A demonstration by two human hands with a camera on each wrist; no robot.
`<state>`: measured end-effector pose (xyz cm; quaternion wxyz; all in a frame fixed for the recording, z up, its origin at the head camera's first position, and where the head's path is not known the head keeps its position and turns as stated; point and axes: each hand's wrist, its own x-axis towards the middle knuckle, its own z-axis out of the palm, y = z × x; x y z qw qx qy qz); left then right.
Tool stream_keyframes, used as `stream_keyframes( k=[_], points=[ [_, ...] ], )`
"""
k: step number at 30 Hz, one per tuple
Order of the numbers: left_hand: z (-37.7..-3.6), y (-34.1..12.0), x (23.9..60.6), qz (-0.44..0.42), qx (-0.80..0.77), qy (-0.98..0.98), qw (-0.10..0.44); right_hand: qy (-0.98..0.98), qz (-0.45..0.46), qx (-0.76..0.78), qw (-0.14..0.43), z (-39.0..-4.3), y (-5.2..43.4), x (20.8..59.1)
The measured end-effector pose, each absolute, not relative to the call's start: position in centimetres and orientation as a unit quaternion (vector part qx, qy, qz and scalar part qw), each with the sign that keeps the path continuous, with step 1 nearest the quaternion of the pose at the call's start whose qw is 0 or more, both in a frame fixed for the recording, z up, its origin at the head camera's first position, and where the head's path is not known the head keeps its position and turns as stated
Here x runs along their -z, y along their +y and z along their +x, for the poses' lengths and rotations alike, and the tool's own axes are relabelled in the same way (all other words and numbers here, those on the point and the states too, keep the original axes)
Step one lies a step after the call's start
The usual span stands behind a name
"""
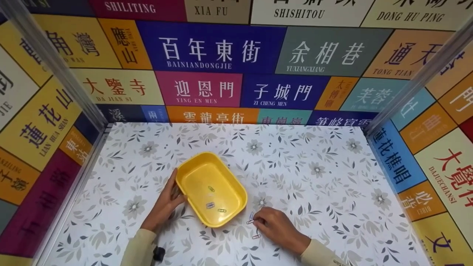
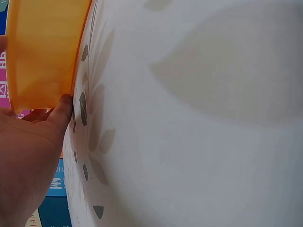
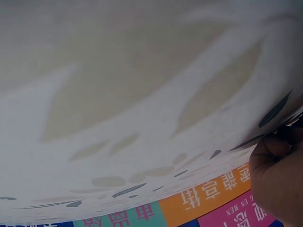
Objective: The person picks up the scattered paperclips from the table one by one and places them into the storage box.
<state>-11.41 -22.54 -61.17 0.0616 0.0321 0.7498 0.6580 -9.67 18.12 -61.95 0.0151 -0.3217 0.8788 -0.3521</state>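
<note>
A yellow plastic tray [image 1: 242,184] stands on the patterned tabletop, with several small paper clips [image 1: 221,210] lying on its floor. My left hand [image 1: 164,205] holds the tray by its left side, fingers along the outer wall and thumb at the rim. The left wrist view shows that hand [image 2: 28,156] against the tray wall [image 2: 45,56]. To the right of the tray, my right hand [image 1: 279,227] is bent down to the table, fingertips pinching at a paper clip [image 1: 249,222]. In the right wrist view, the hand's [image 3: 279,175] fingertips are dark and the clip is not visible.
Another paper clip [image 1: 251,215] lies just above the right fingertips, and a reddish one [image 1: 256,236] lies below them. The floral tabletop [image 1: 314,147] is bounded by panels printed with place names [image 1: 207,48] at the back and both sides.
</note>
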Motion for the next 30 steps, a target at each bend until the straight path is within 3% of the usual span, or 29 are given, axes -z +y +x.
stream_keyframes(
  k=[30],
  points=[
    [-11.25,-22.59,61.08,0.028,-0.661,0.746,0.071,0.872,-0.333,0.359,-0.008,-9.52,17.9,61.91]
  ],
)
